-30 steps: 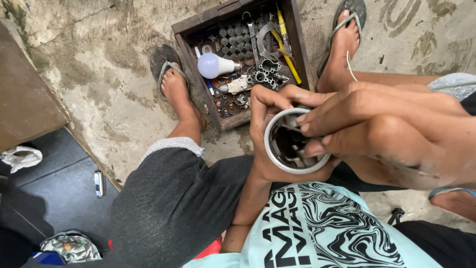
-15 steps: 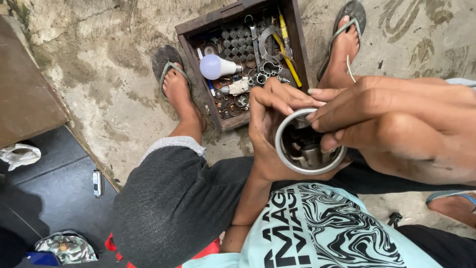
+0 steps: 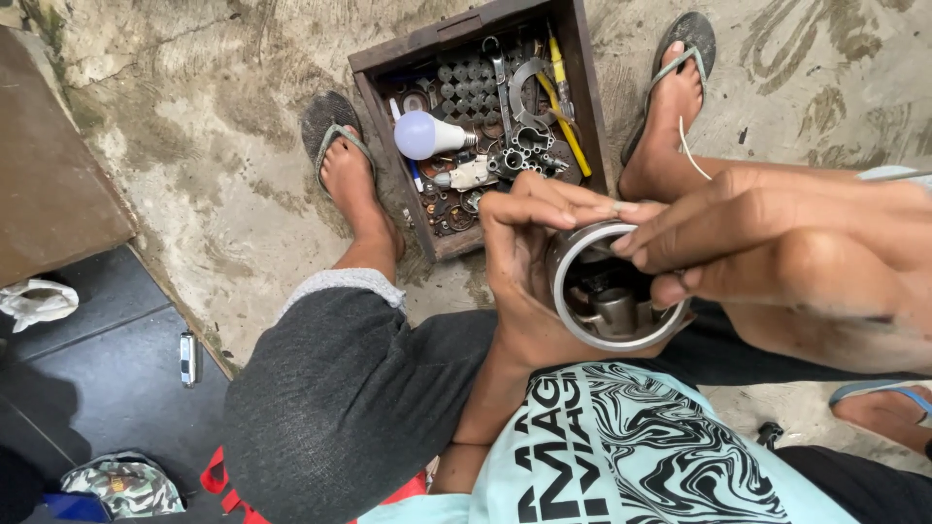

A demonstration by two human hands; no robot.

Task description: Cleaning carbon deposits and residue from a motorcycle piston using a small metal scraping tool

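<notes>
Head view: metal cylinder, open end up, held above the lap. Left hand, grip wrapped round its wall. Right hand, fingertips pinched on the rim. Behind, on the concrete floor: wooden box of tools, white bulb.

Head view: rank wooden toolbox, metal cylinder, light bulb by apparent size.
1. wooden toolbox, largest by far.
2. metal cylinder, held in the left hand, right hand at its rim; it sits nearer the camera, so it looks inflated.
3. light bulb, smallest, lying in the toolbox.
</notes>
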